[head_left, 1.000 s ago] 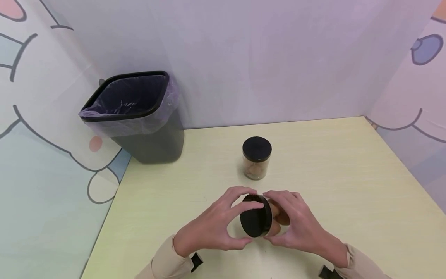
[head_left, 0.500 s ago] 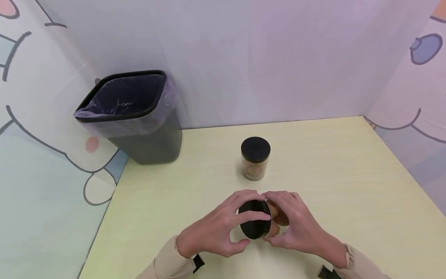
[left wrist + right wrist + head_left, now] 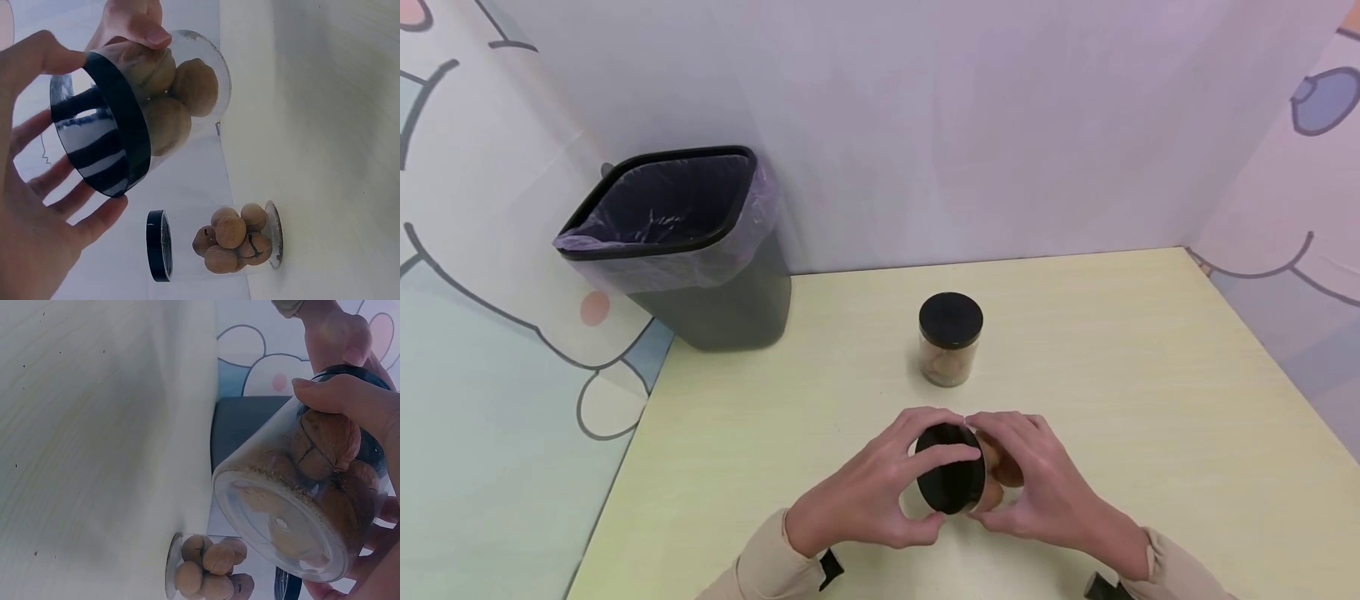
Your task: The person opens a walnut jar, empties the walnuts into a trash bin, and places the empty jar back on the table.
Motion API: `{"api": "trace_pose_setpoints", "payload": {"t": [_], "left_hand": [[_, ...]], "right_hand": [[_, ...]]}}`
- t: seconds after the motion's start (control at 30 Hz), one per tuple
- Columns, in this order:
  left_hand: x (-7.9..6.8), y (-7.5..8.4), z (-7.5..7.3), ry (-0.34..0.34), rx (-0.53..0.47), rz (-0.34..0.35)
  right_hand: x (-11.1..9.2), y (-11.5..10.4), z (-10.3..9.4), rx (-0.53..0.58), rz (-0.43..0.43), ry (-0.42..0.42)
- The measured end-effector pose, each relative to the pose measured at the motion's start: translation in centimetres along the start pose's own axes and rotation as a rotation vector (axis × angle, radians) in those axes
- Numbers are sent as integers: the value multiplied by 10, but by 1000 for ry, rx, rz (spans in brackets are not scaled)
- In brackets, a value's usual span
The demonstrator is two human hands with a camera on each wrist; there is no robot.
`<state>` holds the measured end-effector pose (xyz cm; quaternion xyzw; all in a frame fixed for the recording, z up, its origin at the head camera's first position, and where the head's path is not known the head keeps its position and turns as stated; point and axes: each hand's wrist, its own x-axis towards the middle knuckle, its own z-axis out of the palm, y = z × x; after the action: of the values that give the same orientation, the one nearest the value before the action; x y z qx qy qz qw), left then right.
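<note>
Both hands hold a clear jar (image 3: 262, 447) with a black screw lid (image 3: 951, 487) above the table. It lies tilted over, lid toward the left, base toward the right. Walnuts (image 3: 195, 86) show through its wall. My left hand (image 3: 880, 492) grips the lid's rim, thumb below and fingers spread round the edge, one finger crossing the lid's top. My right hand (image 3: 1048, 479) is wrapped round the jar's body, thumb on the near side. The lid sits on the jar's mouth.
A second lidded jar (image 3: 950, 365) of walnuts stands upright on the pale wooden table (image 3: 1112, 350), beyond the hands. At the back left stands a grey bin (image 3: 722, 312) with a purple liner. Cloth walls (image 3: 1000, 125) enclose the table's back and sides.
My left hand's fingers have shifted round the lid, moving slightly rightward and closer to the right hand. The right hand keeps its place on the jar; the second jar stays put.
</note>
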<state>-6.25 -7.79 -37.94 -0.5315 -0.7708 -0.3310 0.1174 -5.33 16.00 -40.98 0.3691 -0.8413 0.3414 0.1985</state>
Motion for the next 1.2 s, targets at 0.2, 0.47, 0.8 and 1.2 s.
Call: {"api": "trace_pose_setpoints", "payload": {"t": [0.2,0.47,0.8,1.2], "left_hand": [[-4,1,3,22,10,-146],[-4,5,7,86,18,-262],[-3,3,-1,89,65,-187],[-1,0,-11,15,13,34]], "right_hand": [[0,1,2,-9,-1,6],[0,1,3,-13,-4,15],[2,-1,1,0,2,19],[2,-2,2,15,-1,21]]}}
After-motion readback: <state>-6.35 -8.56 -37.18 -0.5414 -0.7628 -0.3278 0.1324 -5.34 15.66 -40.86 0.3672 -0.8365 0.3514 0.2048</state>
